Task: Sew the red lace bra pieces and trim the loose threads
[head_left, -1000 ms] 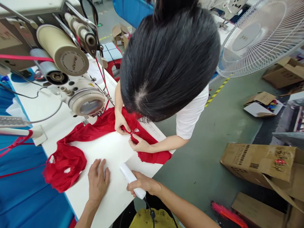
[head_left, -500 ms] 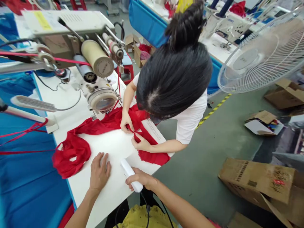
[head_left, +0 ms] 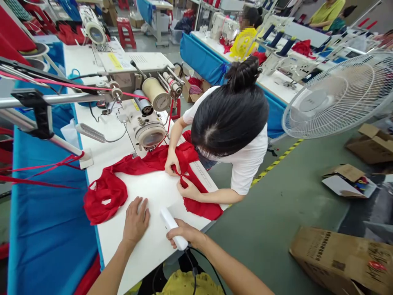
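My left hand (head_left: 137, 218) lies flat on the white sewing table (head_left: 144, 262), fingers apart, holding nothing. In my right hand (head_left: 187, 234) is a white handheld device (head_left: 172, 228), long and slim, its black cable hanging down past the table edge; what kind of device it is I cannot tell. Beyond both hands, red fabric (head_left: 106, 196) stretches from the table's left side past the sewing machine (head_left: 150, 133) to the right edge. A co-worker (head_left: 230, 119) in a white shirt bends over it and pinches a piece of it with both hands.
A white fan (head_left: 334, 96) stands at the right, above the floor. Cardboard boxes (head_left: 340, 258) sit on the floor to the right. Red tape runs across a metal arm (head_left: 58, 100) at the left. Other sewing tables and people are farther back.
The camera view has tilted up, so more of the room behind shows and the scene sits slightly further right. Both my hands keep their positions on and over the table.
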### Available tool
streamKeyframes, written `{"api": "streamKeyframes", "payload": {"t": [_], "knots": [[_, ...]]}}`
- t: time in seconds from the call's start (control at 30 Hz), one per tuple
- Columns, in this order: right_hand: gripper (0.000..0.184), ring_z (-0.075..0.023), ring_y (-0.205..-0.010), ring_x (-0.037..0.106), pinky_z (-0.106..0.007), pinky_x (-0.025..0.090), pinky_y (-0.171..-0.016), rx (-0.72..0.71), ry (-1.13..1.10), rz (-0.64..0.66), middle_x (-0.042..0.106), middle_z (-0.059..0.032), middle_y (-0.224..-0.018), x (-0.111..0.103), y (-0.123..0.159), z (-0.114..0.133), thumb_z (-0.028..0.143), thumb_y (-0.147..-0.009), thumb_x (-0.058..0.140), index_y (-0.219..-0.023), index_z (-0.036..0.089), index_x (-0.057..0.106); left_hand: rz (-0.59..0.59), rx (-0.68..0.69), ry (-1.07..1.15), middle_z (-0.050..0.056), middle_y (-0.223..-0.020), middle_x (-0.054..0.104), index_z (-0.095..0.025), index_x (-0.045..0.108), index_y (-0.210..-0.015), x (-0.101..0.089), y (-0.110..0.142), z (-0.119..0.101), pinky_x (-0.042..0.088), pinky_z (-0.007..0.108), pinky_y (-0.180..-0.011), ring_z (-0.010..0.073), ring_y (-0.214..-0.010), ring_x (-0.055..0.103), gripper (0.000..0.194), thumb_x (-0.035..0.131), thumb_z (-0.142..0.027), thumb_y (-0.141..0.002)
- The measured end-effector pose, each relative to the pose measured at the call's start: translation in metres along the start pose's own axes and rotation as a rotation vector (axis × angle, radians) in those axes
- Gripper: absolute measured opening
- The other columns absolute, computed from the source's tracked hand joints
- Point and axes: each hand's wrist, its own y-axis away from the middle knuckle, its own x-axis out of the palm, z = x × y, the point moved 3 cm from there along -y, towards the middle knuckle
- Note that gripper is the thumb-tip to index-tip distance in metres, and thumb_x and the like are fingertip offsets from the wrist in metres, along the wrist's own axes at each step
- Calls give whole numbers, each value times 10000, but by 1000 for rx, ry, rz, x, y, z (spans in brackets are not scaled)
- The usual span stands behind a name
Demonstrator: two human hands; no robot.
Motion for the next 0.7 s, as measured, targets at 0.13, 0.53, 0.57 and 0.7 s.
{"api": "streamKeyframes", "payload": {"t": [0.13,0.53,0.57,0.7], "knots": [[576,-115,-579,566,-255,477,-542,-15,9,-7,606,34,-747,1,1,0,301,-530,739,-1036,158,504,-11,11,-3,181,-1265,570,-162,523,-1304,1,0,1,450,508,-1017,338,-1271,515,368,486,-203,-940],[515,-121,-556,559,-249,484,-510,-40,5,-8,594,41,-673,-1,-2,-2,301,-518,746,-961,161,521,-20,55,-50,209,-1266,555,-123,526,-1294,-2,-5,-2,457,511,-1001,347,-1255,512,352,469,-201,-955],[517,-120,-558,561,-246,486,-511,-38,3,-7,595,41,-676,-2,-2,-3,302,-520,747,-964,162,522,-18,56,-53,213,-1264,555,-116,531,-1286,-2,-5,-2,458,510,-1000,350,-1255,510,346,468,-200,-956],[521,-114,-568,568,-243,493,-523,-36,0,5,608,38,-719,-3,-3,-3,306,-524,751,-975,169,529,-16,55,-71,219,-1268,550,-103,542,-1266,-3,-6,-3,458,506,-1002,354,-1255,506,331,474,-194,-956]]}}
